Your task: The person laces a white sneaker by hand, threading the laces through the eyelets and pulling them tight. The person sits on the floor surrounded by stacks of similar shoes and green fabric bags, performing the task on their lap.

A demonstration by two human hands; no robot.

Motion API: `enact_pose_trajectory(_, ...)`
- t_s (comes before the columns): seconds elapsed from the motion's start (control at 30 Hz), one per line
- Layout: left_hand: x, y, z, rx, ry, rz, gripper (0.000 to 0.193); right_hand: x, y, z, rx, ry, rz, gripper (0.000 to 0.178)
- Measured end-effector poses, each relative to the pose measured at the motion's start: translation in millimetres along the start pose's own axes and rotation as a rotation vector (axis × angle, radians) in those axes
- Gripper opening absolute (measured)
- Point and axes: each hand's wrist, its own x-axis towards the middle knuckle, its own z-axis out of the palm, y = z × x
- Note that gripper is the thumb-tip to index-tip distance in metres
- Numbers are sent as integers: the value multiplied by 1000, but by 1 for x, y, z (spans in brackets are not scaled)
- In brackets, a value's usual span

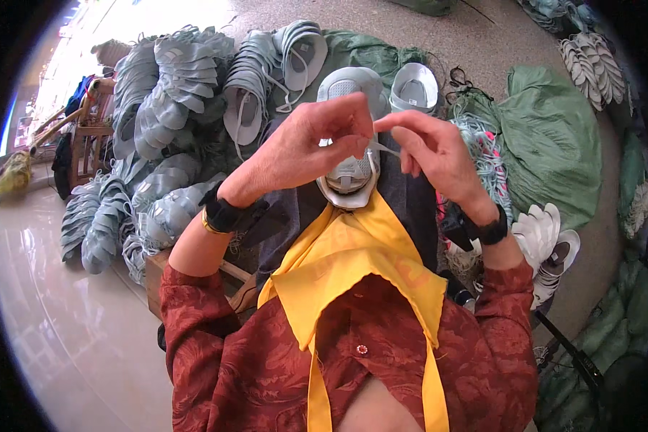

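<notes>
A pale grey-blue shoe upper [352,81] lies on my lap, between my knees, partly covered by my hands. Above its lacing area my left hand [299,147] is closed, thumb and forefinger pinched on a light shoelace [385,149]. My right hand [443,155] is close beside it, forefinger reaching toward the left fingertips and the other fingers curled at the lace's other end. The exact grip of the fingertips is too small to make out. Just beyond my right hand sits another pale shoe upper [414,88].
Stacked grey-blue uppers [183,79] pile up at the left, with another row [248,108] ahead. At the right lie a bundle of pale laces [482,144], a green sack [547,144] and white uppers [543,241]. A wooden chair [92,137] stands far left.
</notes>
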Motion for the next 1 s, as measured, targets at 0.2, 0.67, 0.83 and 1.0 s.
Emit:
enact_pose_trajectory(0.2,-7,2,-6,23,56,-5,8,13,5,3,140,-257,96,18)
enact_pose_trajectory(0.67,-56,-25,-47,-215,390,-95,9,-57,71,-67,25,-50,333,11)
enact_pose_trajectory(0.83,-64,-43,-52,-272,453,-96,11,-77,84,-81,-7,-34,375,10)
enact_pose_trajectory(1.0,-66,-51,-55,-303,471,-94,10,-71,68,-64,-8,-35,350,9)
